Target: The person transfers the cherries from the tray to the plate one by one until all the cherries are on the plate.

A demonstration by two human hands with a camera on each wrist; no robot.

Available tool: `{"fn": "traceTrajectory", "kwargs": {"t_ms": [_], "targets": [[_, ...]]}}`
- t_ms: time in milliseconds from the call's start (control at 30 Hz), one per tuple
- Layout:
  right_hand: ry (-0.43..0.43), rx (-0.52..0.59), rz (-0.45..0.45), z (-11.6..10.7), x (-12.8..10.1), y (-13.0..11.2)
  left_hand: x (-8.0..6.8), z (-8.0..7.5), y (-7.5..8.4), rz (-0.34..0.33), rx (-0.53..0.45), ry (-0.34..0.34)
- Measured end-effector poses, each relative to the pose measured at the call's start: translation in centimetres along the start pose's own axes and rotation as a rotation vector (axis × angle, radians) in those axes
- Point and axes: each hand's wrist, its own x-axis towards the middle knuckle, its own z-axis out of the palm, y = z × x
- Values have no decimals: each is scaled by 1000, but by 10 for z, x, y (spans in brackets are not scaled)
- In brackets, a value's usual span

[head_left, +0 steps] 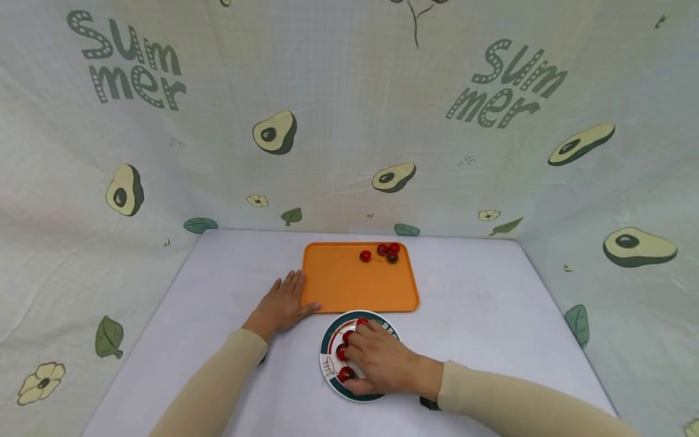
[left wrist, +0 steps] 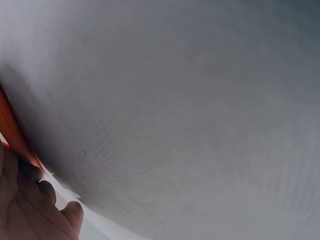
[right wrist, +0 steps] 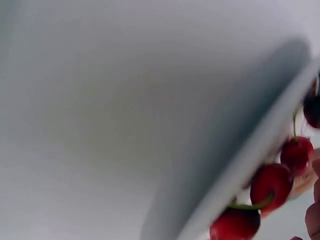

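In the head view, my left hand (head_left: 281, 306) lies at the left side of an orange tray (head_left: 349, 285). Its fingers are extended along the tray's edge and the thumb touches the front left corner. My right hand (head_left: 382, 358) reaches over a round plate (head_left: 326, 331) with a dark green rim. Thumb and fingers are spread apart among the plate's cherries (head_left: 346, 374); the palm hides part of the plate. From the right wrist, several red cherries (right wrist: 271, 187) with green stems show inside the rim, fingertips (right wrist: 314, 220) beside them. Several more cherries (head_left: 383, 249) sit in the tray's back right corner.
The plate stands just in front of the tray on a white table (head_left: 469, 291). A patterned cloth (head_left: 338, 79) with avocados and lettering rises behind and on both sides.
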Motion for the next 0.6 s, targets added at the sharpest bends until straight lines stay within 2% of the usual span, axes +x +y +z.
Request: {"fn": "traceTrajectory", "kwargs": {"t_ms": [133, 267, 433, 600], "targets": [[-1, 10, 33, -6, 2, 12, 0, 0, -1, 0, -10, 8], [19, -34, 88, -10, 4, 35, -1, -2, 0, 3, -22, -2], [31, -80, 220, -9, 12, 80, -2, -3, 0, 11, -19, 2], [-18, -82, 342, -3, 24, 128, -2, -3, 0, 17, -22, 4]]}}
